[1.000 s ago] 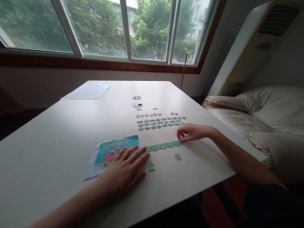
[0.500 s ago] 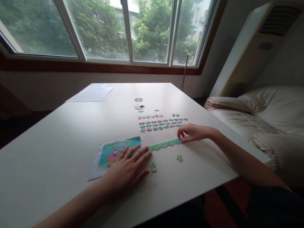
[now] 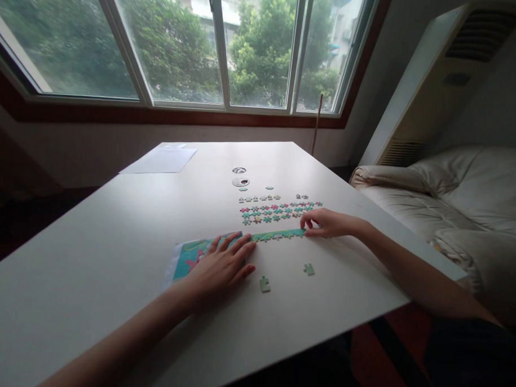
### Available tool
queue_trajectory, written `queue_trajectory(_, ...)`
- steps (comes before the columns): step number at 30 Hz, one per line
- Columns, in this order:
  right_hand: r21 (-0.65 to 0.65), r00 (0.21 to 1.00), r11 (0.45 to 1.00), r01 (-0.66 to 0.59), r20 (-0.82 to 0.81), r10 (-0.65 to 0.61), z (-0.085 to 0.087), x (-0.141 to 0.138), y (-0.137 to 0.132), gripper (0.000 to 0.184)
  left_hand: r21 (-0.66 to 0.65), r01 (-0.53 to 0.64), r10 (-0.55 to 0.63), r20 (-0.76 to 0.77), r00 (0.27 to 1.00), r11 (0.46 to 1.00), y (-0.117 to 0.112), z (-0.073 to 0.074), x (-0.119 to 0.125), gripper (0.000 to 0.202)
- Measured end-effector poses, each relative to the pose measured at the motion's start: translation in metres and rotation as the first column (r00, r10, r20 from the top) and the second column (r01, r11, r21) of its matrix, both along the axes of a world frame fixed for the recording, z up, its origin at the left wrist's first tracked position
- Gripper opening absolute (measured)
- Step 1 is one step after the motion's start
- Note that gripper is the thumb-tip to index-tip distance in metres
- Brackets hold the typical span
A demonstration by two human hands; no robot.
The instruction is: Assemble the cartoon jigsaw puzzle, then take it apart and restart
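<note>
A narrow strip of joined jigsaw pieces (image 3: 277, 236), green and teal, lies across the table between my hands. My left hand (image 3: 220, 262) rests palm down with fingers spread over a printed cartoon picture (image 3: 191, 258), its fingertips at the strip's left end. At the other end, the thumb and curled fingers of my right hand (image 3: 322, 222) close on the strip and hide its tip. Two loose pale green pieces, one jigsaw piece (image 3: 265, 283) and another piece (image 3: 308, 269), lie nearer to me. Beyond the strip, several loose jigsaw pieces (image 3: 267, 212) are laid out in rows.
Two small round objects (image 3: 240, 182) lie past the rows on the white table (image 3: 94, 239). White paper (image 3: 159, 160) is at the far left corner. A pale sofa (image 3: 410, 194) and a tall floor-standing unit (image 3: 407, 92) stand to the right, windows (image 3: 181, 49) ahead.
Both hands have pushed the strip away from me, towards the rows, and it now lies more level. My left hand has slid forward over the picture. The two nearer loose pieces stayed put.
</note>
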State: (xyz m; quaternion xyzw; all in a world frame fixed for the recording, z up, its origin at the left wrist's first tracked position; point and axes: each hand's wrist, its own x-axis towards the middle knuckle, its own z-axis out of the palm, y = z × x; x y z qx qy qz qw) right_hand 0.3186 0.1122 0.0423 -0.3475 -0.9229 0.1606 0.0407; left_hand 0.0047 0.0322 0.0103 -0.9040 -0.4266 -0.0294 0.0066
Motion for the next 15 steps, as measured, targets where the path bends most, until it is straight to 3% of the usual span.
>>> queue_trajectory(9,-0.004,1.000,1.000,0.004,-0.027,-0.004,0.000,0.003,0.002,0.023,0.009,0.021,-0.021,0.046,0.999,1.000,0.001,-0.003,-0.002,0.047)
queue_trajectory(15,-0.001,0.982,0.983,0.183,-0.053,-0.183,0.015,0.026,0.009,0.029,0.028,0.029,-0.031,0.040,0.999,0.999,0.001,-0.003,-0.004,0.047)
